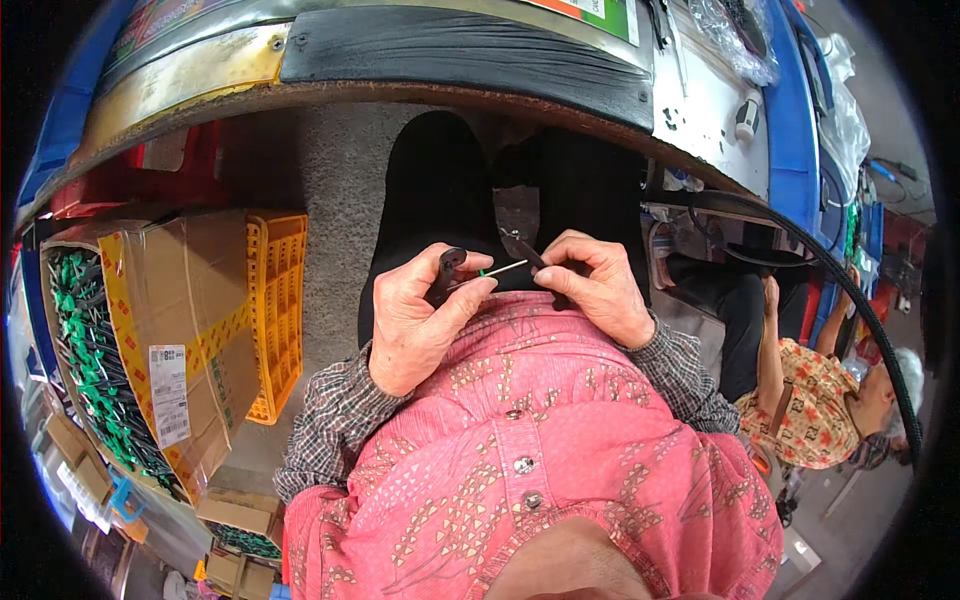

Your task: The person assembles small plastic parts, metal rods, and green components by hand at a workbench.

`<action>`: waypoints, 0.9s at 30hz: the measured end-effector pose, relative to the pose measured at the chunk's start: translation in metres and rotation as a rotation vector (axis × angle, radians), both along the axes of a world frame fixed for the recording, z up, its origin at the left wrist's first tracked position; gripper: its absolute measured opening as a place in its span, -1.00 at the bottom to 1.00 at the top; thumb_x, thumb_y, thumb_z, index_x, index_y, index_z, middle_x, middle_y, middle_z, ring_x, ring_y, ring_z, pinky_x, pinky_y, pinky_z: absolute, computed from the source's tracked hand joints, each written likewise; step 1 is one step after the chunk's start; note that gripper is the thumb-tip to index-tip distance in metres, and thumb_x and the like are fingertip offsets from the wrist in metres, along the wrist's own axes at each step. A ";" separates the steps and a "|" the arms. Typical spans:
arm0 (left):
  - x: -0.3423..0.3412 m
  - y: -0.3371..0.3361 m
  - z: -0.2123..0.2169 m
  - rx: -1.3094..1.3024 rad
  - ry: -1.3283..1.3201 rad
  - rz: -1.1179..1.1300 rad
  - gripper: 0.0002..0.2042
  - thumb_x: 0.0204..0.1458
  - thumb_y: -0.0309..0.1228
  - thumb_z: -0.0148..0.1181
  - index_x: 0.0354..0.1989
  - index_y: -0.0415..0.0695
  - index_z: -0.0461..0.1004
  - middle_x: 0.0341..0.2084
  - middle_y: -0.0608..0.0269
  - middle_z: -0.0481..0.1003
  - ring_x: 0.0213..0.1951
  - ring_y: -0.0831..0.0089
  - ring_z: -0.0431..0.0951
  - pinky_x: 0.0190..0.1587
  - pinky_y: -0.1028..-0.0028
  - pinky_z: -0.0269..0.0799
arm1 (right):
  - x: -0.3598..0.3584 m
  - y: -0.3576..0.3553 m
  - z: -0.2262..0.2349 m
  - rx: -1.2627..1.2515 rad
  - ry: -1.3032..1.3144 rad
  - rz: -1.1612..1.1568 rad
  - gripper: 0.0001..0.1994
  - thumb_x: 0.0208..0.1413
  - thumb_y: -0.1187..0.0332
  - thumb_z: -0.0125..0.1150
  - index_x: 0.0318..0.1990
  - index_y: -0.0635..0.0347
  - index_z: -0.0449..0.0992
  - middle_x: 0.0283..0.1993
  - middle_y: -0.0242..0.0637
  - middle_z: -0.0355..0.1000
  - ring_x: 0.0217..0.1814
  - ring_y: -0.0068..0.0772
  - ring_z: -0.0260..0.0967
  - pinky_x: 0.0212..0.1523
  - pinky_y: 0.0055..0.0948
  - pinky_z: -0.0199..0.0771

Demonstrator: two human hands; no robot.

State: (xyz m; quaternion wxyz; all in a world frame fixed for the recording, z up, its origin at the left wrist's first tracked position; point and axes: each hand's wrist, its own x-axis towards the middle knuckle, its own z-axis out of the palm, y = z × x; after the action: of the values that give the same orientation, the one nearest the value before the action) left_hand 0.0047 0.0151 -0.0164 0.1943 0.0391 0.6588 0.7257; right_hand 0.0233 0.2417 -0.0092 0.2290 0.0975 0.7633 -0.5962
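Note:
Above my lap, my left hand [425, 312] is closed around a small black part [452, 260] with a rounded end. A thin light rod [505, 268] with a bit of green at its left end runs between my two hands. My right hand [602, 284] pinches a slim dark piece [528, 250] where the rod's right end meets it. My fingers cover much of both dark parts, so I cannot tell whether they are one item or separate.
A cardboard box [185, 330] of black and green parts [95, 350] stands at my left, beside a yellow plastic crate [275, 315]. The worktable edge [470, 65] curves ahead of my knees. At right sits another person [800, 400], beyond a black cable [860, 300].

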 end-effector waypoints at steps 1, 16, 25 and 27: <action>0.000 -0.001 0.000 -0.006 -0.004 -0.005 -0.85 0.02 -0.58 0.25 -0.21 -0.25 0.53 -0.51 0.46 0.44 -0.51 0.77 0.35 -0.46 0.72 0.25 | 0.001 0.002 -0.001 -0.027 -0.051 0.015 -0.86 0.07 0.42 0.28 -0.29 0.33 0.54 -0.43 -0.46 0.45 -0.44 -0.76 0.31 -0.45 -0.68 0.33; 0.001 -0.004 0.007 0.002 -0.044 -0.034 -0.85 0.01 -0.57 0.26 -0.23 -0.28 0.52 -0.48 0.36 0.51 -0.45 0.73 0.43 -0.37 0.68 0.34 | 0.001 0.016 0.018 -0.163 -0.102 0.000 -0.90 0.08 0.52 0.22 -0.25 0.33 0.54 -0.38 -0.40 0.48 -0.51 -0.74 0.36 -0.52 -0.74 0.36; -0.005 -0.002 0.021 -0.022 -0.023 -0.082 -0.82 -0.04 -0.55 0.31 -0.25 -0.29 0.53 -0.48 0.31 0.53 -0.45 0.71 0.46 -0.39 0.66 0.37 | -0.005 0.010 0.009 -0.646 -0.073 -0.140 -0.84 0.00 0.62 0.25 -0.23 0.40 0.48 -0.32 -0.12 0.48 -0.47 -0.46 0.47 -0.42 -0.56 0.53; -0.005 0.000 0.022 -0.023 -0.008 -0.091 -0.82 -0.04 -0.55 0.31 -0.25 -0.29 0.53 -0.47 0.30 0.54 -0.45 0.70 0.47 -0.39 0.66 0.37 | -0.005 0.009 0.009 -0.737 -0.072 -0.166 -0.84 0.00 0.65 0.23 -0.23 0.41 0.47 -0.28 -0.04 0.47 -0.42 -0.34 0.52 -0.37 -0.46 0.59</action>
State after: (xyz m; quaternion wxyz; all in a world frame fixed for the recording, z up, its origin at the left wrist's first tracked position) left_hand -0.0004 0.0148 0.0060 0.2303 0.0640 0.6638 0.7087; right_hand 0.0178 0.2509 0.0000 0.2265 0.0911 0.4784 -0.8435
